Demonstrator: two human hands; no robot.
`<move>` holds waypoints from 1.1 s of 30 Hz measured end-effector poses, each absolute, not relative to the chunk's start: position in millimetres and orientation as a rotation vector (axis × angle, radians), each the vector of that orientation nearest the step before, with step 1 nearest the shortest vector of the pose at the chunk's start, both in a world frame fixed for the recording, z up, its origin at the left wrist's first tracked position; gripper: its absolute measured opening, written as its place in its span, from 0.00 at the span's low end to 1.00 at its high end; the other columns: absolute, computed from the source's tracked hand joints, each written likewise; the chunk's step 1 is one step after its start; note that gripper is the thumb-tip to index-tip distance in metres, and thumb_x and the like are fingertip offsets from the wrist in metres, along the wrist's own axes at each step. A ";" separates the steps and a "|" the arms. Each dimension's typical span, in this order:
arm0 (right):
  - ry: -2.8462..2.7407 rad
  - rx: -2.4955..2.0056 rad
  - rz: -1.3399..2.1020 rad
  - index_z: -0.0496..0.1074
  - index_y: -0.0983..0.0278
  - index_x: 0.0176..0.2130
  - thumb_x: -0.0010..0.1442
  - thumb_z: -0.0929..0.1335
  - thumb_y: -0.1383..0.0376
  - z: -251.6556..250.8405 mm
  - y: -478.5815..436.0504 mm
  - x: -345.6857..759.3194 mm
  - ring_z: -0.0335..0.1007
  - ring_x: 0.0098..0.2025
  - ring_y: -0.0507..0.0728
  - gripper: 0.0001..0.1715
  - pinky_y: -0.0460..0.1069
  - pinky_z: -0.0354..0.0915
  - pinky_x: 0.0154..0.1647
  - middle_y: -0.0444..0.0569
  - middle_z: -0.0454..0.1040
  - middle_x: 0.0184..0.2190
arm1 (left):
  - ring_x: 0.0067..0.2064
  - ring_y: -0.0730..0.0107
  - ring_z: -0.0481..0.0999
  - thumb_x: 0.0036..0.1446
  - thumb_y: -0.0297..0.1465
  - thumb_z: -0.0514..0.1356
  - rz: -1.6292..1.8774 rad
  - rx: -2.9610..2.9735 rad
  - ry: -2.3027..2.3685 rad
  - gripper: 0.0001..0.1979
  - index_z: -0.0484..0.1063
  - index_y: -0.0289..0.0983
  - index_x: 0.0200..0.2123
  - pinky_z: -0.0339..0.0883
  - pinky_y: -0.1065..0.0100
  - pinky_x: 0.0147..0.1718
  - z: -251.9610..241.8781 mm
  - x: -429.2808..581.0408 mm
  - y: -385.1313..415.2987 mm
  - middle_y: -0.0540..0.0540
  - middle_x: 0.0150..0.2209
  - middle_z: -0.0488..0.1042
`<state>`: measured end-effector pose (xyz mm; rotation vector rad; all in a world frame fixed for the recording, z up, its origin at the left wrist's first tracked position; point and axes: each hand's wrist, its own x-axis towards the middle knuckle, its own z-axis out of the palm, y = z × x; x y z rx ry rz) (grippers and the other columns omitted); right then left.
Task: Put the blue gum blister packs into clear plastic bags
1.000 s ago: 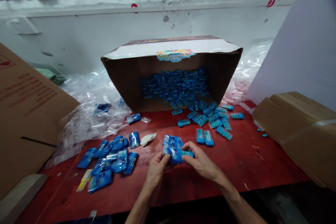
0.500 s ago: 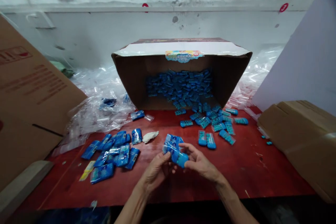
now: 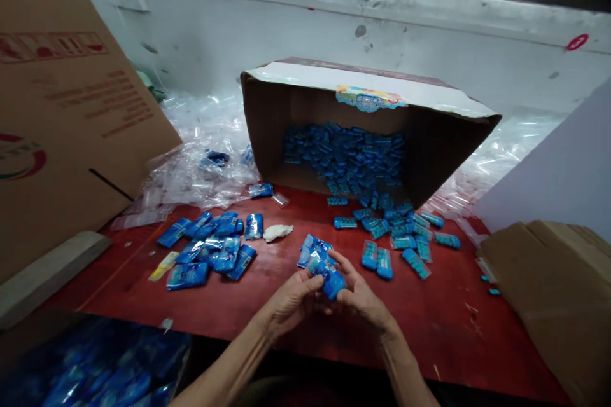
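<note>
Both hands meet over the front middle of the red table. My left hand (image 3: pixel 296 296) is closed on the left side of a small blue packet (image 3: pixel 331 283), thumb on top. On its right edge, my right hand (image 3: pixel 361 297) grips the same packet with thumb and fingers. Just behind it lie flat blue printed wrappers (image 3: pixel 312 249), partly covered by the packet and fingers. To the left is a pile of filled blue packets (image 3: pixel 210 251). Small blue cases with turquoise pieces (image 3: pixel 383 262) lie to the right of my hands.
A cardboard box (image 3: pixel 296 98) on its side holds a heap of blue cases, some spilling out. Clear plastic sleeves (image 3: pixel 195 168) are heaped beside it. A white crumpled scrap (image 3: pixel 278 232) lies mid-table. Cartons (image 3: pixel 548 280) flank both sides; a container of blue packets (image 3: pixel 109 369) is below the left edge.
The camera view has turned left and down, bringing the container of packets into sight. Both hands still hold the blue packet, which now sits slightly more upright between the fingers.
</note>
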<state>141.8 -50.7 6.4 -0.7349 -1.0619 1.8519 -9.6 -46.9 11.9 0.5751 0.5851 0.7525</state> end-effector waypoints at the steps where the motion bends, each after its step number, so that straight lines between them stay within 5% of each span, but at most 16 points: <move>1: -1.068 -0.761 1.829 0.54 0.56 0.54 0.42 0.72 0.60 5.1 -52.0 141.0 0.62 0.32 0.52 0.42 0.45 0.61 0.29 0.47 0.63 0.39 | 0.27 0.71 0.72 0.51 0.31 0.55 0.772 0.564 0.596 0.13 0.69 0.32 0.40 0.64 0.70 0.26 10.5 -7.8 -49.1 0.42 0.30 0.74; 13: -1.097 -0.894 1.735 0.56 0.53 0.53 0.43 0.71 0.68 2.8 -54.3 141.1 0.60 0.33 0.50 0.40 0.45 0.60 0.32 0.44 0.61 0.37 | 0.30 0.70 0.72 0.50 0.35 0.56 0.775 0.588 0.690 0.17 0.69 0.34 0.42 0.64 0.71 0.28 19.1 -9.3 -53.0 0.40 0.35 0.73; 22: -1.121 -0.887 1.967 0.51 0.48 0.55 0.36 0.73 0.73 13.2 -57.6 138.5 0.61 0.29 0.48 0.52 0.44 0.62 0.32 0.41 0.62 0.39 | 0.33 0.66 0.73 0.48 0.32 0.58 0.652 0.504 0.505 0.16 0.69 0.32 0.42 0.64 0.66 0.35 21.0 -24.1 -51.9 0.39 0.33 0.74; 33: -1.145 -0.949 1.865 0.54 0.51 0.54 0.32 0.76 0.66 1.7 -57.2 138.5 0.57 0.27 0.47 0.53 0.41 0.58 0.25 0.42 0.60 0.35 | 0.34 0.66 0.73 0.43 0.33 0.62 0.855 0.412 0.491 0.16 0.72 0.32 0.37 0.61 0.68 0.38 6.0 -0.3 -63.9 0.42 0.31 0.75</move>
